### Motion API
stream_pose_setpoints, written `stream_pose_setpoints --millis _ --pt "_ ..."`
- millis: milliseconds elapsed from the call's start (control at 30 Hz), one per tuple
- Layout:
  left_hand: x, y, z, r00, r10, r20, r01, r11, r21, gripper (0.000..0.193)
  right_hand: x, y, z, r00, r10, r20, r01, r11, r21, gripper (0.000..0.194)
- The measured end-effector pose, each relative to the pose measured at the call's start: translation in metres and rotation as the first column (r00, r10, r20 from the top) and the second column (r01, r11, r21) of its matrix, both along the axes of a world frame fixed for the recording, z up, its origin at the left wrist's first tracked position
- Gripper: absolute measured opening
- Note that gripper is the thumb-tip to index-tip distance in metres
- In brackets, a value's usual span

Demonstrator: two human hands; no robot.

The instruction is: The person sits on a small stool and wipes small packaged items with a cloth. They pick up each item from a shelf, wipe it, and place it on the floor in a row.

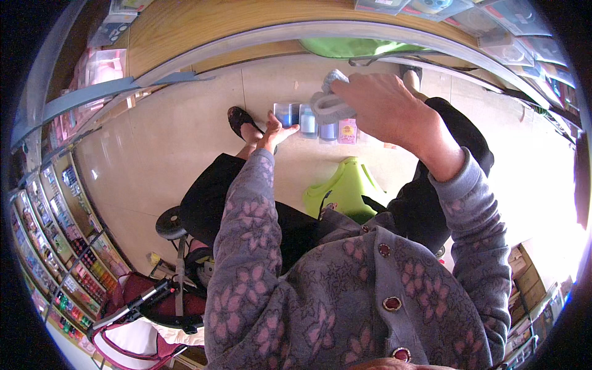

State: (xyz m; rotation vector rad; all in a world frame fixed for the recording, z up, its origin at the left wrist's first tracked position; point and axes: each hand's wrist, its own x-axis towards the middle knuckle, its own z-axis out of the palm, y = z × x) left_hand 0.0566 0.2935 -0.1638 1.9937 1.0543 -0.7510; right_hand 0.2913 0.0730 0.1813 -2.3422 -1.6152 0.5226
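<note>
My left hand, its fingers spread, is at the near left corner of a clear box with a dark blue item inside. Whether the fingers touch this box, I cannot tell. To its right stand a clear box with a light blue item, one with a lavender-blue item and a pink printed packet. My right hand grips a folded grey cloth above the row and partly covers it. More packets are half hidden below this hand.
A lime-green plastic stool stands between my legs. Shelves with boxed goods run along the far side, over a green bag. A maroon stroller is at the lower left, near racks of small goods.
</note>
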Motion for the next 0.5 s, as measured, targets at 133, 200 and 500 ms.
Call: stream_pose_setpoints --millis 133,200,500 --pt "0.009 0.005 0.033 0.996 0.063 0.062 -0.063 0.998 -0.006 0.100 0.000 -0.001 -0.002 1.000 -0.022 -0.002 0.022 0.998 -0.059 0.023" --pt "0.015 0.009 0.059 0.999 0.049 0.025 -0.048 0.999 -0.025 0.075 0.002 0.001 0.002 0.999 -0.029 -0.020 0.026 0.989 -0.142 0.033" --pt "0.071 0.049 0.193 0.994 -0.088 0.060 0.094 0.990 -0.107 0.064 0.002 0.003 0.018 0.943 -0.162 -0.291 0.166 0.986 -0.012 0.048"
